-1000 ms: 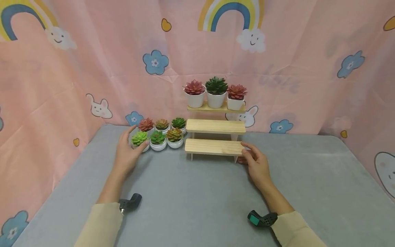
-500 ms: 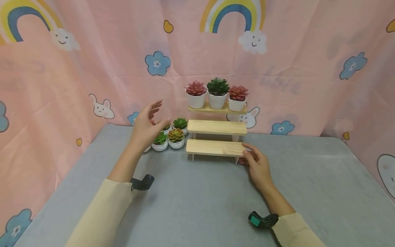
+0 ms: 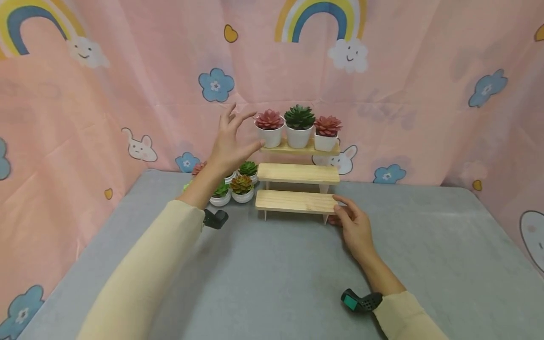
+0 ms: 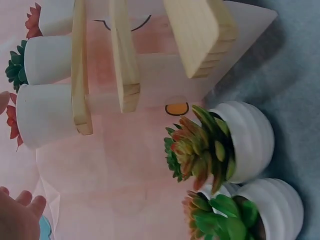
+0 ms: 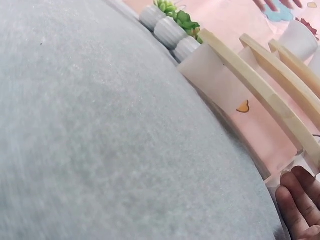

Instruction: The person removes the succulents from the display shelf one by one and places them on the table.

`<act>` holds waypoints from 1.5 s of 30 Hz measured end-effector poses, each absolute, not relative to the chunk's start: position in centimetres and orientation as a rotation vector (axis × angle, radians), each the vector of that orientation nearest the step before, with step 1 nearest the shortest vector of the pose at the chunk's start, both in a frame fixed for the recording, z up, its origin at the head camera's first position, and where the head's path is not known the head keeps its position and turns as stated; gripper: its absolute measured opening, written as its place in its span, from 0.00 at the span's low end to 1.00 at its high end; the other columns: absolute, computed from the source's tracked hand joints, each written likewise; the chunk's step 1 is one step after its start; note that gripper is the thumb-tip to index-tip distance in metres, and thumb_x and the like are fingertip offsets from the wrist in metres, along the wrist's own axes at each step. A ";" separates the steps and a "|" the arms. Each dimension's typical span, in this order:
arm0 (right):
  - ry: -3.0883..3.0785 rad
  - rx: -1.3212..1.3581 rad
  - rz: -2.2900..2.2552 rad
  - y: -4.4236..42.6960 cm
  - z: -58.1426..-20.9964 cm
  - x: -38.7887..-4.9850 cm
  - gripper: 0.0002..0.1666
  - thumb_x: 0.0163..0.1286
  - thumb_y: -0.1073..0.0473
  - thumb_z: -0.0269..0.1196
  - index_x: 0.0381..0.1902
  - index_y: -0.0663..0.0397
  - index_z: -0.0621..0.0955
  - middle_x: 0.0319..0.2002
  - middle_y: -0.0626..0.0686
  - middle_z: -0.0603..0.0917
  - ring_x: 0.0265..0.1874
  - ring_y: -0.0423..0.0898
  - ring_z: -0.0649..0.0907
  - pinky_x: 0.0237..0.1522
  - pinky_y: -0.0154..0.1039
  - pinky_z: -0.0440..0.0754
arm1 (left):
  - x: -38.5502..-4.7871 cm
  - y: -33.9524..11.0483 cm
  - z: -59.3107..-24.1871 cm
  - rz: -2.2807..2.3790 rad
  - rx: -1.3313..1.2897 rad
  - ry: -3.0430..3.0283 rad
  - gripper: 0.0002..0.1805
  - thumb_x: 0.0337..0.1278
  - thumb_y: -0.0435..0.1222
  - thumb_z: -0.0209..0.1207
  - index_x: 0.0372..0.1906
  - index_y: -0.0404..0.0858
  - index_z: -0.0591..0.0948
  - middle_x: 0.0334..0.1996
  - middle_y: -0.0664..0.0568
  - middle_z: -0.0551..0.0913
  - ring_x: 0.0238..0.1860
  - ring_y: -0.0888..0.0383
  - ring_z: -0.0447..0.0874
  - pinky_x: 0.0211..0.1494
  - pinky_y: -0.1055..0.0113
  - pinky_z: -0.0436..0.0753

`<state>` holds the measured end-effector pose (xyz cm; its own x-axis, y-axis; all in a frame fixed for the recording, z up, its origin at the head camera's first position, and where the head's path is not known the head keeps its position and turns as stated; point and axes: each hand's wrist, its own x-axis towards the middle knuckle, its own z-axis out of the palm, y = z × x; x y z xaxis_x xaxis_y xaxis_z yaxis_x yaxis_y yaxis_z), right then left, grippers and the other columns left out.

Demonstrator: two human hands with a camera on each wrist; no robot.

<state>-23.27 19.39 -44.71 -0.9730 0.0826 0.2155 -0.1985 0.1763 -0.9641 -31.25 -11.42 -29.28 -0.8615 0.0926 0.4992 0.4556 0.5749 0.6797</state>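
A three-tier wooden plant stand point(image 3: 298, 173) stands at the back of the table. Its top shelf bears two red succulents and a dark green one in white pots. Beside the leftmost red succulent point(image 3: 270, 137) is my left hand point(image 3: 231, 145), fingers spread, thumb close to the pot; whether they touch is unclear. In the left wrist view a gap shows between these fingers point(image 4: 19, 215) and that pot point(image 4: 47, 116). My right hand point(image 3: 356, 233) grips the right end of the bottom shelf point(image 3: 293, 200). The right wrist view shows its fingers point(image 5: 302, 200) at that end.
Several small succulents in ribbed white pots, among them an orange-green one point(image 3: 242, 188), sit on the grey table point(image 3: 272, 274) left of the stand. My left forearm partly hides them. A pink printed curtain point(image 3: 408, 85) hangs behind.
From beside the small succulents my left hand has risen and moved right to the top shelf, carrying nothing. The right hand keeps its hold on the stand.
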 end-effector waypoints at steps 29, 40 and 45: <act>-2.219 0.142 1.897 18.6 -45.0 -23.6 0.19 0.79 0.61 0.56 0.62 0.60 0.80 0.41 0.60 0.86 0.31 0.35 0.85 0.37 0.30 0.87 | -34.3 -8.6 -30.4 -1.571 -0.366 -2.320 0.32 0.62 0.36 0.68 0.70 0.44 0.74 0.63 0.43 0.78 0.58 0.48 0.84 0.57 0.58 0.85; -2.238 0.106 1.882 19.0 -44.9 -23.3 0.19 0.79 0.60 0.55 0.63 0.60 0.79 0.43 0.63 0.86 0.31 0.35 0.85 0.38 0.29 0.87 | -33.2 -8.5 -30.5 -1.616 -0.329 -2.325 0.32 0.58 0.37 0.71 0.68 0.47 0.77 0.61 0.45 0.81 0.50 0.51 0.86 0.42 0.70 0.84; -2.244 0.114 1.858 19.3 -44.8 -23.3 0.20 0.79 0.59 0.55 0.63 0.60 0.79 0.44 0.67 0.85 0.31 0.35 0.85 0.38 0.29 0.87 | -32.2 -8.4 -30.7 -1.557 -0.382 -2.304 0.32 0.56 0.37 0.72 0.68 0.45 0.78 0.61 0.46 0.82 0.54 0.51 0.86 0.50 0.63 0.87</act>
